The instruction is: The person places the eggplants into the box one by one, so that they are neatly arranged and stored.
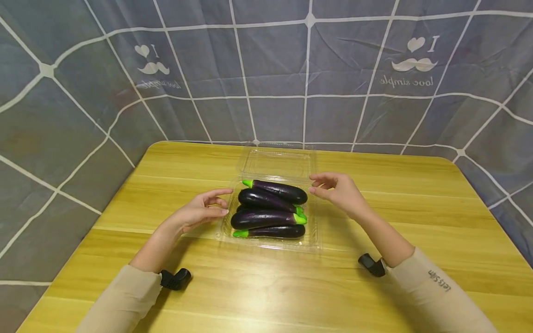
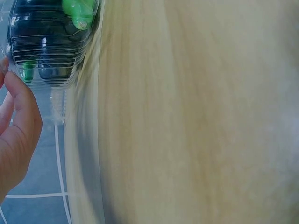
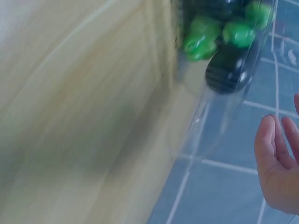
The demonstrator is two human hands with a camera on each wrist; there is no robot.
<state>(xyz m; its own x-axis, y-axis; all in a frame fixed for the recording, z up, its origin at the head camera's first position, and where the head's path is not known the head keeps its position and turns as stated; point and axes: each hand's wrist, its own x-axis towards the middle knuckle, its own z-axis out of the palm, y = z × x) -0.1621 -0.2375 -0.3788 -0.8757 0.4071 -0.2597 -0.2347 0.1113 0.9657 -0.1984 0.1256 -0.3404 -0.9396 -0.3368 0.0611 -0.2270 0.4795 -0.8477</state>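
Observation:
Several dark purple eggplants (image 1: 266,217) with bright green caps lie stacked in a clear plastic clamshell box (image 1: 270,244). Its lid (image 1: 279,163) is folded back toward the far edge of the table. At the box's left rim is my left hand (image 1: 197,212), thumb and index finger spread apart with their tips at the plastic; whether they touch it I cannot tell. My right hand (image 1: 339,192) hovers by the right back corner, fingers loosely bent and holding nothing. In the right wrist view, that hand (image 3: 280,163) is apart from the box.
The box stands on a wood-grain table (image 1: 266,286). Behind and beside the table hangs a grey-blue cloth (image 1: 275,60) with white lines. Black wrist mounts (image 1: 176,279) sit at both sleeve cuffs.

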